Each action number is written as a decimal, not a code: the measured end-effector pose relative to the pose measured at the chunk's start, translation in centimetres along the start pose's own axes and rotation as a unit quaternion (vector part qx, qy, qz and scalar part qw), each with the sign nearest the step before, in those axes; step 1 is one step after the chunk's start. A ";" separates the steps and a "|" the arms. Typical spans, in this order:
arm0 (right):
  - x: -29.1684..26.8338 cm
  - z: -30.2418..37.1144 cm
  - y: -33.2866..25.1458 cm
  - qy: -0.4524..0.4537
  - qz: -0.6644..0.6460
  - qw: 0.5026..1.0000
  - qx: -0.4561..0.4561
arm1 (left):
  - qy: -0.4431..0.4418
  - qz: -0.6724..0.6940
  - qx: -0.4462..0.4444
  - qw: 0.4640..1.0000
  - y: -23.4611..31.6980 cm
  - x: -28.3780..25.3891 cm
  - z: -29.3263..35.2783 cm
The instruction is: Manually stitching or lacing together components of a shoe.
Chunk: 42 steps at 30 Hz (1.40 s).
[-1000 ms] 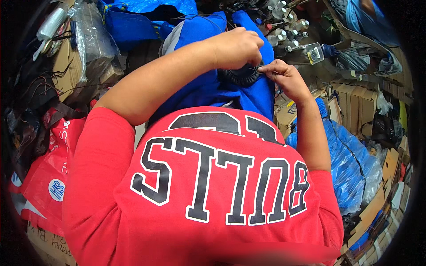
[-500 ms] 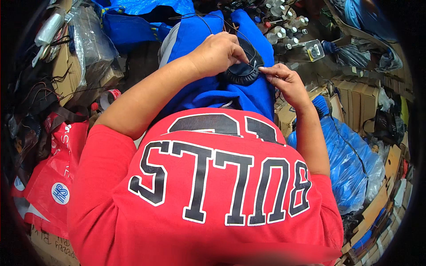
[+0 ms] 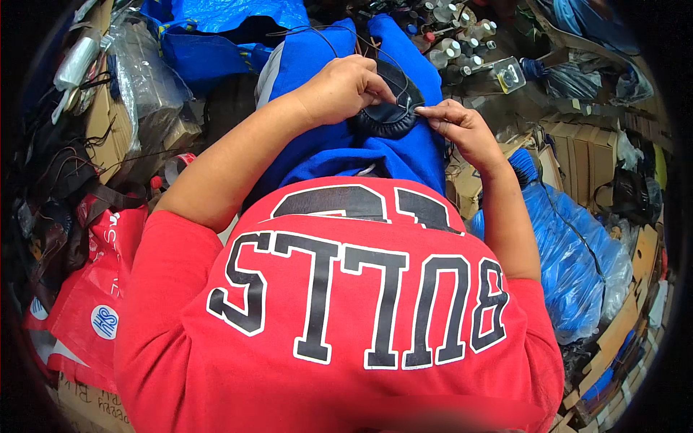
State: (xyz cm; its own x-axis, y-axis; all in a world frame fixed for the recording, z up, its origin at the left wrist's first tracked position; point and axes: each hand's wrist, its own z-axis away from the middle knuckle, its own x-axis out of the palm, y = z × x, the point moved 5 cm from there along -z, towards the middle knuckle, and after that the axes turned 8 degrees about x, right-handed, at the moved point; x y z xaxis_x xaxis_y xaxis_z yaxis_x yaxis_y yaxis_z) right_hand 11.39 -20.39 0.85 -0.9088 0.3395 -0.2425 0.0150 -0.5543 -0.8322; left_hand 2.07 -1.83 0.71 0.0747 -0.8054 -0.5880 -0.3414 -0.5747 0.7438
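Observation:
On my lap, over blue trousers (image 3: 317,79), lies a round black leathery piece (image 3: 386,128) with a smooth top and a gathered, pleated rim. My left hand (image 3: 350,90) reaches over its left side, fingertips pinched together above the smooth top, by a thin dark cord (image 3: 401,90). What is in that pinch is too small to make out. At the right edge of the piece, my right hand (image 3: 462,130) pinches thumb against forefinger at the rim, near the cord's lower end. The cord loops up beyond both knees.
Several small bottles (image 3: 462,47) are heaped beyond my right knee. A blue bag (image 3: 224,43) sits at the far left, with a red bag (image 3: 94,289) nearer on the left. Flattened cardboard (image 3: 577,159) and a blue plastic-wrapped bundle (image 3: 563,252) lie to my right.
Both hands stay at the black piece with nearly the same pinched fingers. The left fingertips have shifted slightly, and the view has moved a little.

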 end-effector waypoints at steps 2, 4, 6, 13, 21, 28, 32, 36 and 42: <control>0.0 -0.1 0.2 -0.001 0.007 1.000 -0.002 | -0.003 -0.002 -0.001 1.000 0.1 -0.1 -0.1; 0.1 -0.1 0.3 0.002 -0.001 0.999 -0.045 | -0.006 -0.003 -0.001 1.000 0.2 -0.1 -0.1; 0.0 -0.1 0.2 0.001 -0.002 0.999 -0.043 | -0.012 0.003 -0.011 1.000 0.2 -0.1 -0.2; 0.1 0.0 0.0 -0.007 -0.015 1.000 -0.019 | -0.016 -0.010 -0.011 1.000 -0.1 0.0 0.0; 0.7 -0.2 1.3 0.037 -0.027 0.999 -0.019 | -0.001 0.002 -0.060 0.998 0.3 0.9 0.2; 1.1 -0.1 1.6 0.059 -0.152 0.986 0.021 | 0.038 0.080 -0.112 0.990 0.2 1.5 0.1; 0.9 -0.4 0.9 0.022 -0.190 0.981 0.040 | 0.012 0.226 -0.209 0.951 -1.6 2.4 -0.5; 0.8 -0.5 0.5 0.025 -0.163 0.985 0.042 | 0.010 0.286 -0.201 0.937 -1.7 3.4 -0.7; 1.3 -0.9 0.1 0.031 -0.174 0.984 0.017 | 0.009 0.273 -0.185 0.944 -1.6 3.9 -0.9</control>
State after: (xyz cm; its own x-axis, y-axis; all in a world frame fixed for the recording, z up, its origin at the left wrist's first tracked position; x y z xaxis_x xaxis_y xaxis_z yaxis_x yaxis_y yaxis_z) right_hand 10.60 -19.29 -0.01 -0.8293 0.5584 0.0223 -0.3067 -0.4214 -0.8534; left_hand 3.72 -4.13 -2.49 -0.0013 -0.9966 -0.0828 0.0161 -0.0828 0.9964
